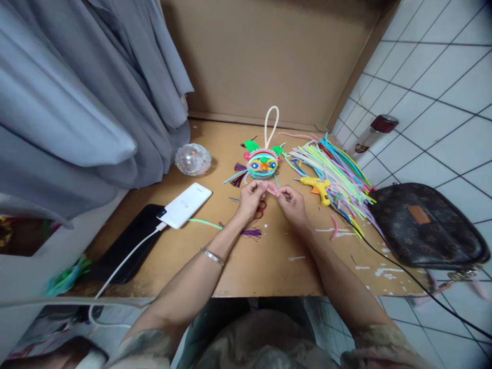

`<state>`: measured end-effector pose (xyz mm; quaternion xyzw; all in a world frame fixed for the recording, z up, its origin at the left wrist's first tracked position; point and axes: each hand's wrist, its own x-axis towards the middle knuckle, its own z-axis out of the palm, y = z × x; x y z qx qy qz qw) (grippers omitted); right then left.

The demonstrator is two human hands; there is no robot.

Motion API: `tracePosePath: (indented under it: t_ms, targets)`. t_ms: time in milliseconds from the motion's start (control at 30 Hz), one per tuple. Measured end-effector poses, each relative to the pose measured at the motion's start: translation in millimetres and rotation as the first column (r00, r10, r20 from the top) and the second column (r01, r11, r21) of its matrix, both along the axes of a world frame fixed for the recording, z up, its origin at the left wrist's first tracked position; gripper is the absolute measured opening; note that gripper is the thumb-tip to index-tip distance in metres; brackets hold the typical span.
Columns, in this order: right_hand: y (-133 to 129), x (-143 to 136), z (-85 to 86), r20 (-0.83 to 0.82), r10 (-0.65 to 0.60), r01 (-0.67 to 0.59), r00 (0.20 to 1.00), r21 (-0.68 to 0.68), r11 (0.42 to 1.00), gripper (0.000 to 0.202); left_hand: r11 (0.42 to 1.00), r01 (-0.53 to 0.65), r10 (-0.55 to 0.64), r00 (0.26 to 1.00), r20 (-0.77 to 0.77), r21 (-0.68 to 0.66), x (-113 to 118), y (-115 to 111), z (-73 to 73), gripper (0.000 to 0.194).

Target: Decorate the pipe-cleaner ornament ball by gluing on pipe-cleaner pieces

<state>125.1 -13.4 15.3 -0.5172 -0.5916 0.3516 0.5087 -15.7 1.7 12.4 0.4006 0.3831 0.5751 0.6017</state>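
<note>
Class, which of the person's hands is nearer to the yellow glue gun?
Right. The right hand is just left of the yellow glue gun, not touching it; the left hand is farther left.

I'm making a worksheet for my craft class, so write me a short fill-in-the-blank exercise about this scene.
The colour of the bent strip between the left hand and right hand is ____.
The main colour of the glue gun is ____.
The silver bracelet is nearer the ____ hand.
The handbag rests on the person's ____ side.

Missing words: pink; yellow; left; right.
</note>
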Motion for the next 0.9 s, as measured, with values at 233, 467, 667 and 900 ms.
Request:
tracePosePath:
  t_ms: [233, 467, 667, 900]
  targets:
    - [1.2, 0.1, -1.5, -0.008, 0.005, -0.005, 1.0, 0.009, 1.0, 0.03, 0.997, 0.015, -0.014, 1.0, -0.011, 0.071, 1.2, 0.7, -2.0, 0.052]
    - [5.2, 1.9, -4.3, -0.088, -0.084, 0.081, 0.993, -0.031, 0.996, 0.037, 0.999, 0.01, -0.009, 1.0, -0.018, 0.036, 2.1, -0.4, -2.3, 0.053]
    - [8.6, 7.7, -0.6, -0.187, -0.093, 0.08, 0.978, -0.074, 0.994, 0.042, 0.999, 0.046, -0.046, 0.999, 0.002, -0.004, 6.6, -3.6, -2.8, 0.053]
    - [8.9, 9.9, -2.5, -0.26, -0.038, 0.025, 0.965, -0.054, 0.998, 0.049, 0.999, 0.017, -0.015, 0.998, 0.054, -0.031, 7.4, -1.1, -3.2, 0.052]
